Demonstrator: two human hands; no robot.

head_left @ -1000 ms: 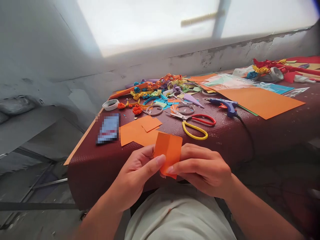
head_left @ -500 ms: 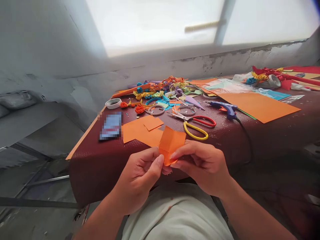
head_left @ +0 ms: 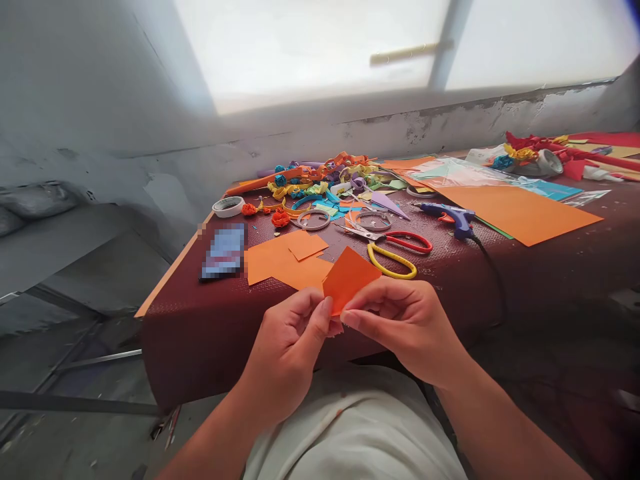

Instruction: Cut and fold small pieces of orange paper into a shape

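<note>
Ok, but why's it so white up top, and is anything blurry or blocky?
In the head view, the window glares almost white, probably from light behind it; also in the head view, the floor at the right is very dark, the blue thing is hidden by blocky squares, and the scissors and held paper look fairly clear.

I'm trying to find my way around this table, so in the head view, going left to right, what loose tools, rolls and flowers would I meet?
Tape roll, orange paper flower, scissors, glue gun, another tape roll.
</note>
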